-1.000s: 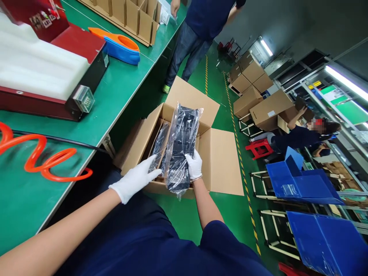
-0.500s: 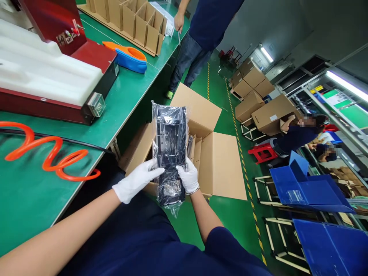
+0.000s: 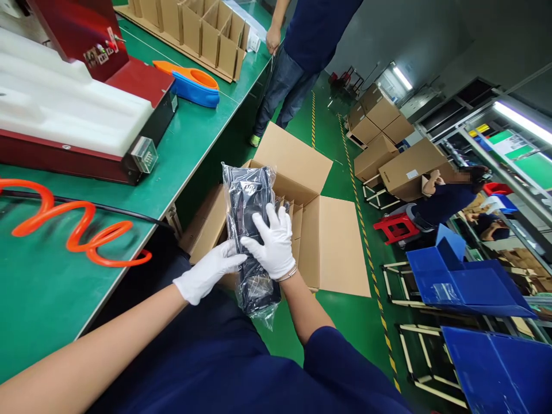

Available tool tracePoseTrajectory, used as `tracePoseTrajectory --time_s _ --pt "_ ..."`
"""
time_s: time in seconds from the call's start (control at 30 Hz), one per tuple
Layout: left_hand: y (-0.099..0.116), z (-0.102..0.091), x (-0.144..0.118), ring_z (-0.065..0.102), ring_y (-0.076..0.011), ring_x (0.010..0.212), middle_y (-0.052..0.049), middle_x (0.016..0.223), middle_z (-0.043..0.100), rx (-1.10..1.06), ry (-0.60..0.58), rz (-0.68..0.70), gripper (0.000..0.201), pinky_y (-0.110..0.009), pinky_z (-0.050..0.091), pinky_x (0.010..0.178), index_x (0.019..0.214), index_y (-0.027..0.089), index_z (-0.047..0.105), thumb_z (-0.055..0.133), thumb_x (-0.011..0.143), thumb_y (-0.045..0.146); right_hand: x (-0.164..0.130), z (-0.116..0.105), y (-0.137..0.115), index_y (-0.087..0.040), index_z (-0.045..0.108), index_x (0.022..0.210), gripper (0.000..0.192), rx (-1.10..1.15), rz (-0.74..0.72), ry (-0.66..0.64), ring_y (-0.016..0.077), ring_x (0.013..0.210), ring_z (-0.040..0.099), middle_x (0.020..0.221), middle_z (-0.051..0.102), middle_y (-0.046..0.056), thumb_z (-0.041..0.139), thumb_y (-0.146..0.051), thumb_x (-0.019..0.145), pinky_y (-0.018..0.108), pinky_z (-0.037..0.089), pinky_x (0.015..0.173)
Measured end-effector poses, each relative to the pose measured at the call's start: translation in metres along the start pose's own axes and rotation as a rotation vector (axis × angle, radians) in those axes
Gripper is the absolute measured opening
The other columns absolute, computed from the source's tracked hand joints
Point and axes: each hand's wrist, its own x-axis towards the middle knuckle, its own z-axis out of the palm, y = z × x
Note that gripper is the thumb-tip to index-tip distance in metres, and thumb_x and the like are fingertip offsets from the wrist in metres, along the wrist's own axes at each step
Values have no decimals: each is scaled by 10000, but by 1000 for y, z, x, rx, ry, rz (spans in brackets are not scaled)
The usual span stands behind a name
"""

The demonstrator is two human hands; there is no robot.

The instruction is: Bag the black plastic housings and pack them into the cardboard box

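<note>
Carton (image 3: 309, 250) with open flaps (image 3: 344, 247) beneath bagged black part (image 3: 242, 210), green workbench (image 3: 190, 150) alongside.

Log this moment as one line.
left hand: holding bagged black part | right hand: fingers spread over part | open carton: flaps out

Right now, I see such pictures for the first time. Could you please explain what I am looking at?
These are a person's own hands in white gloves, seen by one camera worn on the head, looking forward and down. The left hand holds a black part in a clear plastic bag by its side; the right hand is spread over its front. Behind the bag stands an open cardboard box. On the green table, at left, are a red machine, an orange coiled hose and cardboard dividers.
</note>
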Motion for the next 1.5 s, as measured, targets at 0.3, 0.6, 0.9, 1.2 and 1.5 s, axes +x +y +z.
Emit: tracePoseTrajectory --time_s 0.3,0.6,0.9,1.2,1.5 --pt "16 6 -7 582 -354 1332 -137 1356 692 -37 -38 48 681 -476 480 1141 1333 186 649 846 729 430 -17 0 15 -190 508 1503 663 548 262 231 265 1508 384 1623 408 100 583 -545 948 486 288 1278" --pt "30 14 -14 563 -342 1354 -113 1403 665 -49 6 101 620 -498 351 1237 1275 195 684 862 714 388 -29 -1 17 -180 569 1455 616 704 290 205 221 1346 582 1449 618 87 511 -567 980 402 456 1183" --pt "19 10 -7 673 -331 1165 -104 1139 774 -86 23 88 537 -461 518 1079 1090 191 726 916 617 359 -16 -22 -28 -168 604 1427 538 302 110 8 140 616 586 661 627 -7 466 -477 1009 272 537 721" --pt "20 9 -9 680 -259 937 -35 832 730 -11 64 112 297 -387 556 943 783 214 667 883 638 357 -6 -19 -44 -178 443 1567 642 399 228 -217 129 582 500 613 484 -52 516 -461 995 249 437 630" --pt "19 11 -10 689 -298 1059 -74 1052 777 -51 67 97 504 -434 542 1010 1039 207 721 905 618 414 0 -15 -43 -186 328 1619 715 439 299 -222 133 560 486 590 443 -70 542 -455 993 254 424 612"
